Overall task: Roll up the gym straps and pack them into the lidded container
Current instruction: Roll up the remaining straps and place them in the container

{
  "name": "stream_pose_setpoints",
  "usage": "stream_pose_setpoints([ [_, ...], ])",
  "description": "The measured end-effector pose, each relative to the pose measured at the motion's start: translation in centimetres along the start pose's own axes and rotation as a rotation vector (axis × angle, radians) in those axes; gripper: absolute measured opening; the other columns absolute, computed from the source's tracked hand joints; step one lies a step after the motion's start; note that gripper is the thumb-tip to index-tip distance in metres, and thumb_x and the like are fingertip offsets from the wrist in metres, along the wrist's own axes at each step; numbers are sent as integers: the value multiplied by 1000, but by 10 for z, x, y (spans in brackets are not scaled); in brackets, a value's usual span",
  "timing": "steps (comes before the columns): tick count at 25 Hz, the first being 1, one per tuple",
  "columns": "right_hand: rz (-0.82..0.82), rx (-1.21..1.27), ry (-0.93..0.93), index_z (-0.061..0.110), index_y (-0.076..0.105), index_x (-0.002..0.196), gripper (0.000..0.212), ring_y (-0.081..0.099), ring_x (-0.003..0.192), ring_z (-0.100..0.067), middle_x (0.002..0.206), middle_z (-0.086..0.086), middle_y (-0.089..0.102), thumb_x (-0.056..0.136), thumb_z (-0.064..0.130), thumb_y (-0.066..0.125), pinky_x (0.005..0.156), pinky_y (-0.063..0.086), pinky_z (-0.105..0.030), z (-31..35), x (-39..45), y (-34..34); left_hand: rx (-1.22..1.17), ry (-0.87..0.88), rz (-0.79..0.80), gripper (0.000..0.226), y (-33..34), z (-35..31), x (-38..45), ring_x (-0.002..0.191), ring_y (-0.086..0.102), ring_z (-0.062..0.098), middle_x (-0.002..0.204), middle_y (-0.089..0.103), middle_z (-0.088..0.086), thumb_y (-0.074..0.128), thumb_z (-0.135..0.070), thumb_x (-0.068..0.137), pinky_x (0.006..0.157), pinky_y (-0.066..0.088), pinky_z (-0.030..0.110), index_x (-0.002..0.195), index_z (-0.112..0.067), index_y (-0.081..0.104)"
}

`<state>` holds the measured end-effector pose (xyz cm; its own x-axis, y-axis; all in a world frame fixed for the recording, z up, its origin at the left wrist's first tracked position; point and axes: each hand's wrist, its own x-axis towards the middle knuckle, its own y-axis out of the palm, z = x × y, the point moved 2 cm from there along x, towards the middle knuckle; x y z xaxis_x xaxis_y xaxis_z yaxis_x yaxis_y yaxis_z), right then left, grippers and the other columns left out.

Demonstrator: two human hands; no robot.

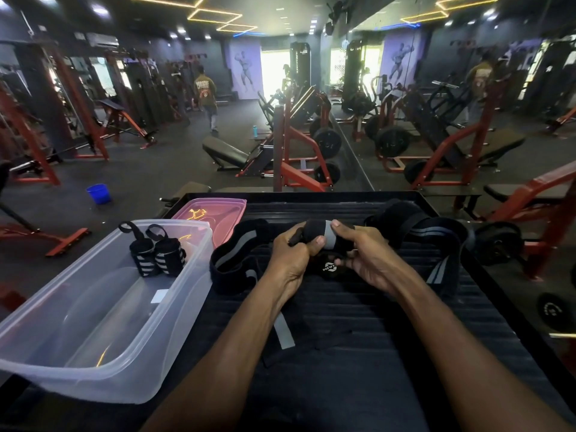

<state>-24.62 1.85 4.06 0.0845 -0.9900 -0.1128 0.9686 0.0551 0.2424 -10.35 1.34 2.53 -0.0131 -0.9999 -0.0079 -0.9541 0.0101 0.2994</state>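
**Two wraps packed, a third half-rolled**

Two rolled wrist wraps (157,255) stand at the far end of the clear plastic container (93,310), at nine o'clock from the hands; its pink lid (208,213) lies off, behind it. At centre, the left hand (291,260) and right hand (364,260) both curl around a black-and-grey strap (324,236), its roll between them and its loose tail trailing toward eight o'clock. At two o'clock, another strap (427,235) lies unrolled. By my reading, rolling, packing and lidding remain.
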Motion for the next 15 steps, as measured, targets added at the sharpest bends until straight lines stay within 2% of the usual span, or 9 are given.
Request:
stream_pose_setpoints([
  [3,-51,33,-38,0,70,98,15,70,72,-23,86,-13,74,95,15,66,60,56,-30,0,1,-1,30,12,15,30,-1,-3,1,100,70,27,98,76,11,65,12,85,96,56,40,103,-10,74],
  [6,-77,105,-73,-3,68,95,8,73,78,-27,88,-17,74,94,3,64,65,60,-33,-3,3,-1,-18,-36,33,21,0,-3,-1,92,69,35,100,75,19,71,-5,88,84,54,42,109,0,72],
  [8,-57,117,-76,-3,66,97,5,74,79,-26,90,-18,73,93,-3,64,64,60,-32,-3,2,2,-18,-13,-15,18,-2,-3,-1,93,71,35,100,76,19,73,-8,88,87,56,45,104,1,74],
  [10,-33,138,-60,-5,62,104,15,74,78,-25,90,-17,73,89,-9,63,63,60,-31,-3,3,3,23,10,-58,13,-5,-3,0,96,71,33,100,76,17,68,-1,90,92,57,47,101,-3,74],
  [12,21,115,-42,-4,63,104,16,73,80,-26,86,-15,75,88,-9,65,69,60,-36,-1,2,3,67,3,-46,20,-7,-3,0,96,69,31,101,75,16,63,5,91,92,54,46,106,-5,72],
  [15,42,-119,-103,0,70,98,9,69,81,-30,85,-14,74,89,1,70,76,55,-43,-6,1,3,63,-36,33,26,-8,-5,-3,96,66,30,106,73,19,58,7,94,89,54,43,116,-4,68],
])
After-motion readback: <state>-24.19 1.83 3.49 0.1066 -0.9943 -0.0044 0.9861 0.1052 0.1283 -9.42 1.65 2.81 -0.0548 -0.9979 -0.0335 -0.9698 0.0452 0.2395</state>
